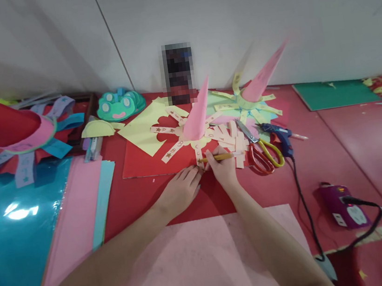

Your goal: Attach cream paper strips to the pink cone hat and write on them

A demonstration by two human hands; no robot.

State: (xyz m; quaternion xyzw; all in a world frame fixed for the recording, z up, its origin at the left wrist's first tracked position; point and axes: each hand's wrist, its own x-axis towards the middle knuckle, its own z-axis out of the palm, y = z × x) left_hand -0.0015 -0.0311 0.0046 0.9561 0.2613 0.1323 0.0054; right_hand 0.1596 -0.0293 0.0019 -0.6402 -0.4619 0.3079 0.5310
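Between the fingers of my right hand [223, 169] is a yellow pen [224, 156], its tip at a star on a cream paper strip [198, 151] marked with letters. My left hand [182, 186] lies flat with fingers stretched out at the lower end of that strip. The strip is one of several that spread out around the base of a pink paper cone [196, 118]. This piece rests on red sheets [140, 161]. Beside my right hand lie loose cream strips [238, 143], partly overlapping.
Scissors [262, 152] and a blue glue gun [279, 138] lie to the right, its cord near a purple power outlet box [343, 207]. Another pink cone [266, 74] stands behind. At left are a red cone [8, 120], green frog cutouts [117, 106] and a blue sheet [19, 231].
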